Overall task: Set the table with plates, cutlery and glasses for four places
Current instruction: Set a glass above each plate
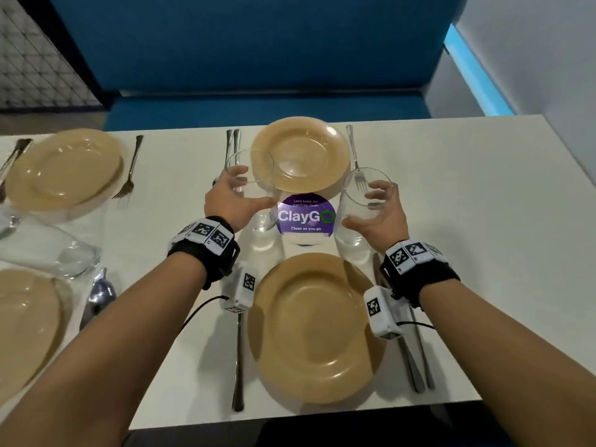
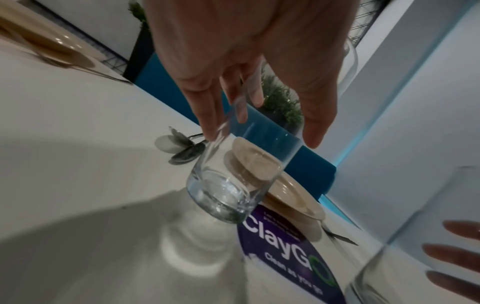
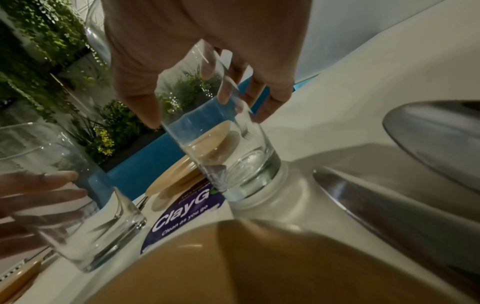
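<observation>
Each of my hands grips a clear empty tumbler beside the purple sticker (image 1: 304, 217) in the middle of the white table (image 1: 451, 221). My left hand (image 1: 251, 187) wraps the upper part of the left glass (image 1: 263, 221) (image 2: 233, 174), which tilts with its base low over the table, left of the sticker. My right hand (image 1: 362, 208) holds the right glass (image 1: 351, 235) (image 3: 233, 160) the same way, right of the sticker. Both glasses are between the near tan plate (image 1: 316, 330) and the far tan plate (image 1: 300, 156). I cannot tell whether the bases touch the table.
Cutlery flanks both plates: a knife (image 1: 238, 350) near left, two pieces (image 1: 416, 356) near right, a fork (image 1: 354, 156) far right, two handles (image 1: 233, 143) far left. Two more plates (image 1: 64, 169) (image 1: 22, 324), a fork (image 1: 129, 175), a spoon (image 1: 100, 291) and a glass (image 1: 64, 256) are at the left. A blue bench (image 1: 258, 108) lies beyond.
</observation>
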Motion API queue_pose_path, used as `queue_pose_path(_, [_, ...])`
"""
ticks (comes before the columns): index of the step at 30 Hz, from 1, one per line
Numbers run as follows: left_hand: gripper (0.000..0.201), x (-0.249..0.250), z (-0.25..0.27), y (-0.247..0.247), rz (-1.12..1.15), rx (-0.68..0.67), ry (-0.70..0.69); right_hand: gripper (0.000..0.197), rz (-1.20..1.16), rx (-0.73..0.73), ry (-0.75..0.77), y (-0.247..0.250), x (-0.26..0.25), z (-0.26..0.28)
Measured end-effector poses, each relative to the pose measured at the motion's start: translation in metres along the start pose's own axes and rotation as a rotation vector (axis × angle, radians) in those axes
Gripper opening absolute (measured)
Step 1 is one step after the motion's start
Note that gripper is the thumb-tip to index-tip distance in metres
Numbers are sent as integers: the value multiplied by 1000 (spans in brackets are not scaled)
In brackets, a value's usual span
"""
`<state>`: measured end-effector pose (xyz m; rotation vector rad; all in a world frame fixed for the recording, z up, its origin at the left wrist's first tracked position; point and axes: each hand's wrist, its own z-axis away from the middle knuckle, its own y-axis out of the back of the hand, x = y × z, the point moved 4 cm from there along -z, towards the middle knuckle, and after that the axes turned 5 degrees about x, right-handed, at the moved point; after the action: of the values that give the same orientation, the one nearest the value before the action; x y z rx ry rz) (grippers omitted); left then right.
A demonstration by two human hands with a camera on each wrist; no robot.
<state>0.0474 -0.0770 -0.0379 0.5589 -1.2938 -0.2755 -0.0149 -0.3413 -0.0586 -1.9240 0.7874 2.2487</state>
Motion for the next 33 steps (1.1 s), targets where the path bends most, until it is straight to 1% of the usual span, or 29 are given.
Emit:
queue_pose_path(5, [71, -6, -7, 2, 6, 24, -12, 68, -13, 11, -26, -1, 2, 1])
queue_pose_path(8, [72, -9, -11, 1, 11, 20, -16, 67, -31, -10, -29, -1, 2, 0])
queue_pose_path(11, [74, -8, -14, 0, 20, -2, -24, 69, -40, -37, -41, -2, 3, 1])
queue_pose_path(16, [81, -5, -15, -4, 15, -33, -45, 69, -12, -41, -42, 2, 6, 5])
queue_pose_path(23, [81, -7, -12, -3, -20, -7, -48, 70, 7, -111, -35, 12, 6, 18])
queue_pose_path(29, [79, -6, -12, -1, -67, 13, -61, 70, -22, -112, -55, 14, 5, 25])
queue_pose_path(33, [80, -3, -15, 1, -92, 15, -50, 70, 17, -144, -50, 13, 5, 27])
